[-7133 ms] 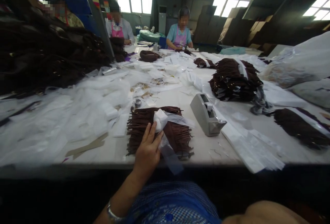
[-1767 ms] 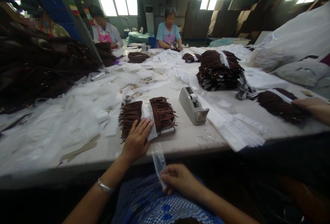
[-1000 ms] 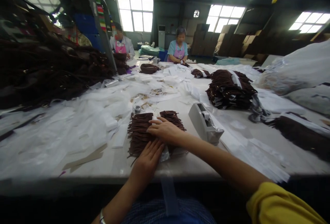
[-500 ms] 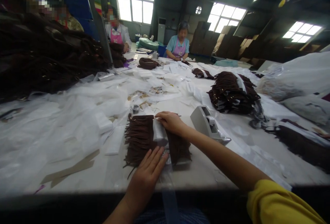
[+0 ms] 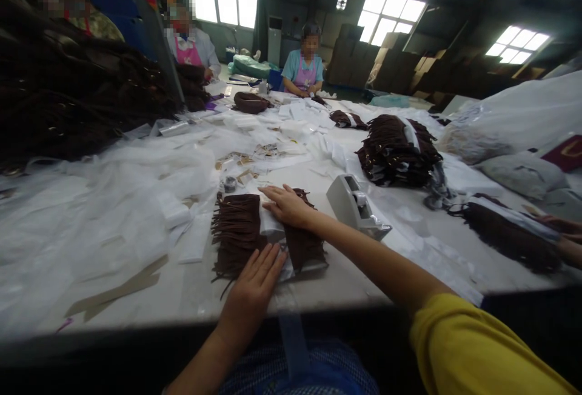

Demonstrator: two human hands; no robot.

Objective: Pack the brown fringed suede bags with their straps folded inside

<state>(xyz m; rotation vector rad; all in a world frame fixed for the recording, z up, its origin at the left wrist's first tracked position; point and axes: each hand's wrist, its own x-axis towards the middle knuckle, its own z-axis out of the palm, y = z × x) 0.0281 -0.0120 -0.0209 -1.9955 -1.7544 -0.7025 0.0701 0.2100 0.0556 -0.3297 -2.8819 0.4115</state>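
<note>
A dark brown fringed piece [image 5: 237, 225] lies flat on the table in front of me, with a white paper band [image 5: 271, 223] across its middle. My left hand [image 5: 257, 277] rests on the near end of the band, fingers stretched out and flat. At the far end, my right hand [image 5: 291, 206] presses down on the piece with its fingers extended. A clear plastic strip [image 5: 293, 337] hangs from under the left hand over the table's front edge. Just right of the piece stands a grey tape dispenser [image 5: 355, 207].
A stack of brown fringed pieces [image 5: 400, 149] sits behind the dispenser. Another banded bundle [image 5: 509, 234] lies at right, where another person's hand [image 5: 568, 240] touches it. White plastic sheets [image 5: 113, 219] cover the left side. Two people work across the table.
The view has shifted a little. My right hand's fingers have spread over the far end of the band, and another person's hand has appeared at the right edge.
</note>
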